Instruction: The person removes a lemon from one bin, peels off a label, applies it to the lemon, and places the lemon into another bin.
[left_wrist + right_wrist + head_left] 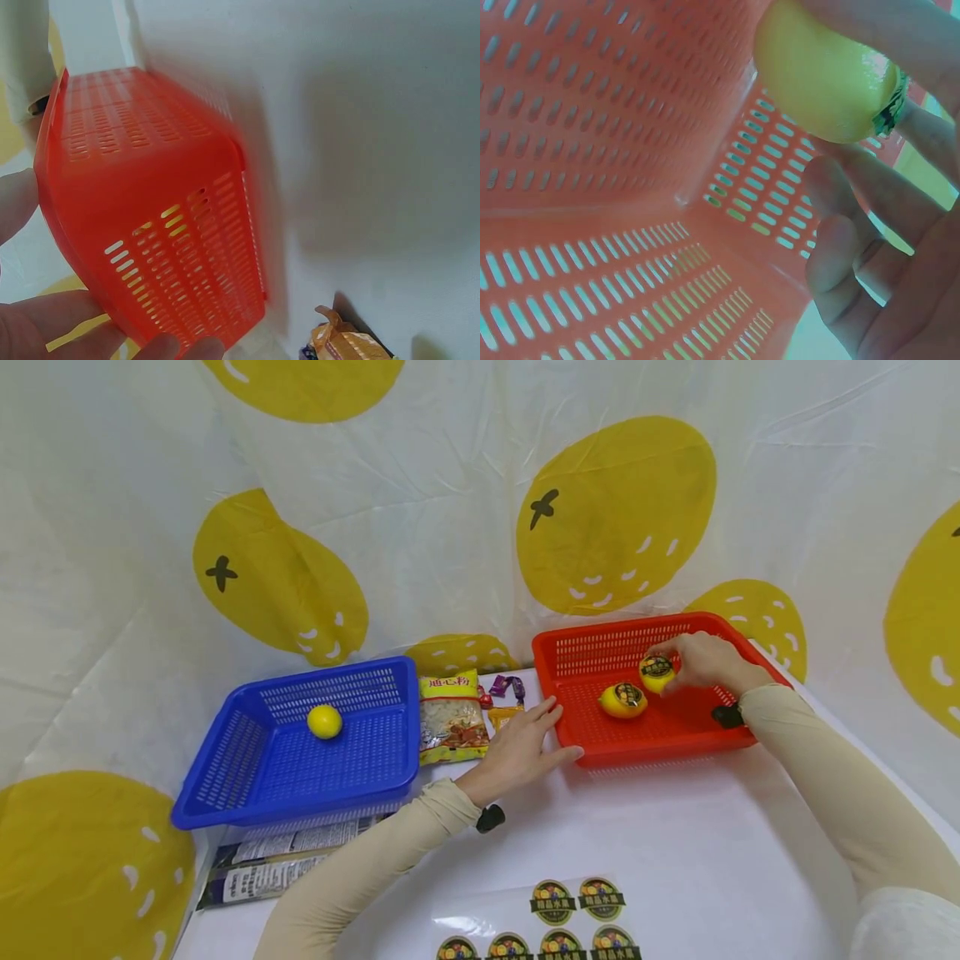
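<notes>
As the right hand [701, 660] holds a stickered lemon [656, 674] inside the red basket [660, 748], at three o'clock in the head view, the step in hand looks like placing or picking up that fruit; which, I cannot tell. Either way, the next move calls for a light, steady grip that clears the second lemon [622, 701], just beside it at eight o'clock. Thumb and fingers pinch the held fruit, parted by its width, while two lower fingers curl loosely below it in the right wrist view. The left hand [525, 750], fingers spread and fairly straight, touches the basket's rim at its eight o'clock corner, probably steadying it. A third lemon [325, 722], no sticker showing, sits in the blue basket [360, 756] at eight o'clock.
</notes>
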### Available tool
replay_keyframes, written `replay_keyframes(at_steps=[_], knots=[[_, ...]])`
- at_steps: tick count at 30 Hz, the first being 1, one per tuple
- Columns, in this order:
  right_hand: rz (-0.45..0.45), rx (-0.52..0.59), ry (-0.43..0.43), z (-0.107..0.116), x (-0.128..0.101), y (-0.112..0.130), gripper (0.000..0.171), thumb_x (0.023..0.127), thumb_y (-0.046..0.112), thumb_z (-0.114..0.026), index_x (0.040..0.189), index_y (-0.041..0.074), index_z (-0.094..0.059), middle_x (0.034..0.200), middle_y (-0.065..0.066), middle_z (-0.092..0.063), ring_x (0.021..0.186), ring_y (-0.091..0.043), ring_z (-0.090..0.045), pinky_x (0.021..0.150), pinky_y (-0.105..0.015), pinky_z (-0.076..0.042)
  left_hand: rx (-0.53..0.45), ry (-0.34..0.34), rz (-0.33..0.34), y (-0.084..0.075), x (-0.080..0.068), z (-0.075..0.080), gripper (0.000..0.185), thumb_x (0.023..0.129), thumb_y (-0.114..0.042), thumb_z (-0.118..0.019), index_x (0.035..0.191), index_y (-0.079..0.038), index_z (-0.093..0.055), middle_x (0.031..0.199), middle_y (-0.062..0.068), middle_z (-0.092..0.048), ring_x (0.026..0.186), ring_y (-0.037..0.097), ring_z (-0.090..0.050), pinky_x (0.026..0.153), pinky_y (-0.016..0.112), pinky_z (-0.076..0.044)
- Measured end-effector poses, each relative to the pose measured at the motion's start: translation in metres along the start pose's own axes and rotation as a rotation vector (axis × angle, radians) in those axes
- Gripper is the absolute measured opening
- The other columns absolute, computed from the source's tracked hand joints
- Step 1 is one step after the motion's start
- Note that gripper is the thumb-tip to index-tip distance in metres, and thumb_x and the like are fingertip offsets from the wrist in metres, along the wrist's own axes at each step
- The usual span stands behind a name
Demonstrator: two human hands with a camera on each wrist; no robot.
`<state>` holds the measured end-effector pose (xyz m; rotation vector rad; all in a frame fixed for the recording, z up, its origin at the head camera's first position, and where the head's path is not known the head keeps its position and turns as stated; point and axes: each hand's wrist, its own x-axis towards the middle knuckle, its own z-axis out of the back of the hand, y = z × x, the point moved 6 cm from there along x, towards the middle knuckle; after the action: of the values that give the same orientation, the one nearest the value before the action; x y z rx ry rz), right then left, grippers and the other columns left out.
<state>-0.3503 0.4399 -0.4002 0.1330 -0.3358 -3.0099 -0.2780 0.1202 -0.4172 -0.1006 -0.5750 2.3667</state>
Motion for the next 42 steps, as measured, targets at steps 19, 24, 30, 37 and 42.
replay_keyframes(at_steps=[19,24,30,37,42], knots=[[0.044,-0.063,0.124,-0.019,0.008,-0.004,0.074,0.066,0.039,-0.096,0.129,0.009,-0.07,0.114,-0.014,-0.075,0.101,-0.034,-0.065,0.083,-0.058,-0.056,0.023,-0.011,-0.01,0.0,-0.001,-0.001,0.077,0.096,-0.061,-0.059,0.156,-0.015,-0.044,0.168,0.0,-0.034,0.149,0.029,-0.044,0.119,0.048,-0.041],[0.054,-0.064,0.105,-0.02,0.009,-0.002,0.074,0.064,0.039,-0.097,0.126,0.008,-0.071,0.106,-0.01,-0.075,0.094,-0.03,-0.064,0.077,-0.052,-0.057,0.031,-0.002,0.001,0.002,0.0,-0.002,0.077,0.096,-0.061,-0.06,0.156,-0.016,-0.044,0.168,0.0,-0.034,0.15,0.029,-0.043,0.119,0.049,-0.041],[0.04,-0.047,0.119,-0.02,0.009,-0.001,0.076,0.066,0.038,-0.096,0.131,0.008,-0.069,0.113,-0.014,-0.074,0.099,-0.033,-0.064,0.084,-0.057,-0.056,0.035,0.009,0.01,0.003,0.001,-0.003,0.077,0.096,-0.061,-0.06,0.156,-0.016,-0.043,0.169,-0.001,-0.033,0.15,0.028,-0.043,0.119,0.048,-0.04],[0.042,-0.02,0.115,-0.02,0.006,-0.004,0.078,0.068,0.038,-0.095,0.135,0.009,-0.066,0.124,-0.022,-0.071,0.113,-0.042,-0.062,0.095,-0.065,-0.05,0.017,0.011,0.007,0.004,0.002,-0.004,0.077,0.096,-0.061,-0.059,0.157,-0.016,-0.043,0.169,-0.001,-0.033,0.15,0.028,-0.042,0.12,0.049,-0.04],[0.043,0.001,0.102,-0.02,0.006,-0.009,0.082,0.068,0.04,-0.095,0.137,0.009,-0.065,0.125,-0.022,-0.071,0.114,-0.042,-0.062,0.095,-0.066,-0.049,0.021,0.01,0.001,0.005,0.003,-0.005,0.077,0.096,-0.061,-0.059,0.157,-0.016,-0.043,0.169,-0.001,-0.033,0.151,0.028,-0.042,0.119,0.049,-0.04]])
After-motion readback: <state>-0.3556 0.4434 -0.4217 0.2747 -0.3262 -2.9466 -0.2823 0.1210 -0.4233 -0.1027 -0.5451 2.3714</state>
